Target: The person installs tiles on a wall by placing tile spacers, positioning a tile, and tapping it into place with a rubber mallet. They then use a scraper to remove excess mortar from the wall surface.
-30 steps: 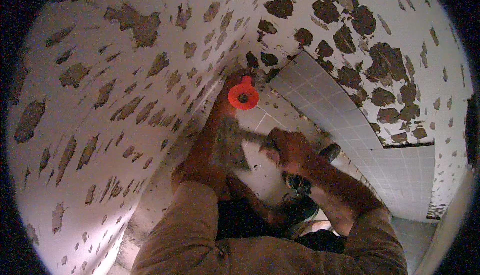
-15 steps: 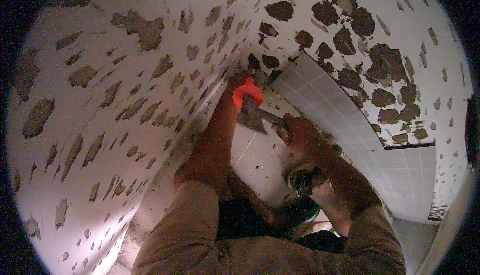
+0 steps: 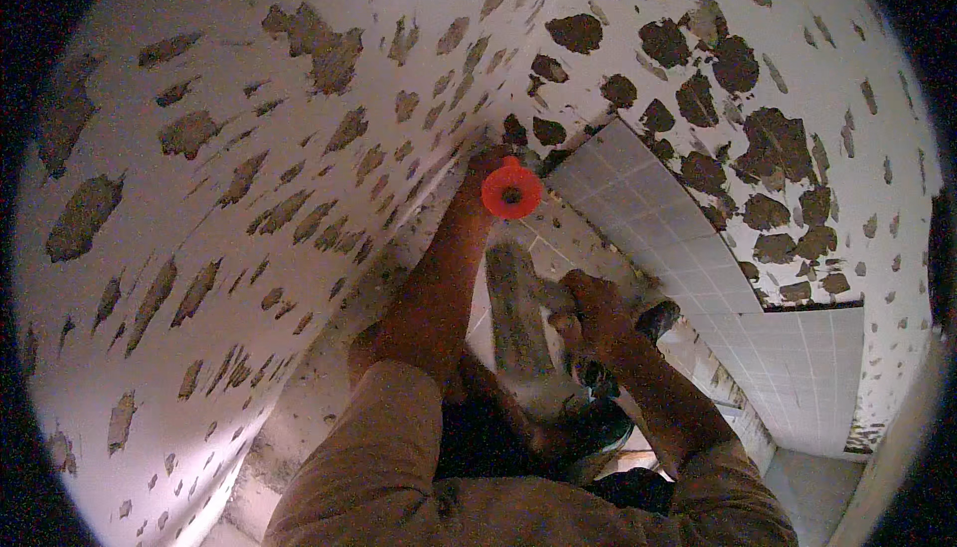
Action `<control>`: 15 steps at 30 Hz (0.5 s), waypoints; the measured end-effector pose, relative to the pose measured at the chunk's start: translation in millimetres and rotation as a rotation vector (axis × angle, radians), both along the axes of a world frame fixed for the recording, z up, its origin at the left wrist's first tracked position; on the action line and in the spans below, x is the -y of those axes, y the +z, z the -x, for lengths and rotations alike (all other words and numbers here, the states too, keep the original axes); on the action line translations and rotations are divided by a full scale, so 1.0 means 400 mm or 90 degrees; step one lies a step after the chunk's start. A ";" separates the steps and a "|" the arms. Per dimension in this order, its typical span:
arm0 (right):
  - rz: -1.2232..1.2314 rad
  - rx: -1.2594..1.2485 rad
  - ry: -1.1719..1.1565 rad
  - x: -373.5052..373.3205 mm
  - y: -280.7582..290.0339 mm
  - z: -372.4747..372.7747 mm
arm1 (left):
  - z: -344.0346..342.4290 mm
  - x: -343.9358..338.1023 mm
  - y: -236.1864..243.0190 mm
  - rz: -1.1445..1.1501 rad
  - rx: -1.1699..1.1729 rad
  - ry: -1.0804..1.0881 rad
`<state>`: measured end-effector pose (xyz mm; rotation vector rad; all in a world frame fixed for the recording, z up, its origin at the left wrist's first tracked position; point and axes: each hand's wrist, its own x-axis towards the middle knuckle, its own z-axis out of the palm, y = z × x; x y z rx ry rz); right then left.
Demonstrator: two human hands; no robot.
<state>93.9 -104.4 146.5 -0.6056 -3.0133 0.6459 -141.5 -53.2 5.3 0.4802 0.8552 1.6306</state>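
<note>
My left hand [image 3: 486,166] is closed at the corner of the two walls, around a chisel whose round red hand guard [image 3: 496,191] covers part of the fingers. In the guard's middle shows the chisel's dark struck end [image 3: 511,195]. The blade is hidden below. My right hand [image 3: 590,306] grips the short handle of a hammer. Its long grey head [image 3: 520,313], slightly blurred, hangs apart from the chisel, nearer my body. Beside the left hand, dark adhesive patches [image 3: 548,131] mark the right wall.
Grey grid-patterned tiles [image 3: 688,223] line the lower right wall, their upper edge stepped. The left wall [image 3: 229,278] is white with many chipped pits. Below lies a pale, debris-strewn floor [image 3: 299,427]. My legs are bent beneath me. A dark object [image 3: 656,320] sits beside the right forearm.
The hammer has lifted off the chisel and swung back toward me, and my right hand has moved slightly down with it. The left hand still holds the chisel at the corner.
</note>
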 end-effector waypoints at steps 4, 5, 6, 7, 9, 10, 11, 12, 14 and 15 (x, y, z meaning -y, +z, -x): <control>0.045 0.086 -0.114 -0.051 -0.013 0.051 | 0.002 -0.012 0.003 -0.005 0.006 0.000; 0.038 0.078 -0.109 -0.048 -0.014 0.058 | 0.005 -0.010 0.007 -0.005 0.003 0.003; 0.067 0.058 -0.124 -0.036 -0.017 0.055 | 0.003 -0.008 0.012 -0.009 0.001 0.004; 0.109 0.050 -0.143 -0.011 -0.020 0.050 | 0.012 0.001 0.005 -0.006 -0.004 0.005; 0.110 -0.104 -0.025 0.018 0.008 0.032 | 0.008 0.013 -0.006 -0.004 0.006 0.011; 0.100 -0.264 0.092 0.019 0.025 0.029 | 0.004 0.006 0.001 -0.007 0.003 0.011; 0.094 -0.264 0.092 0.001 0.024 0.030 | -0.004 -0.003 0.012 -0.013 0.003 0.007; 0.103 -0.119 -0.031 -0.027 0.004 0.030 | -0.012 -0.012 0.014 -0.018 0.008 0.005; 0.122 0.160 -0.266 -0.081 -0.048 0.035 | -0.012 -0.010 0.017 -0.023 0.008 0.006; 0.115 0.147 -0.256 -0.089 -0.071 0.023 | -0.005 -0.007 0.028 -0.026 0.001 0.012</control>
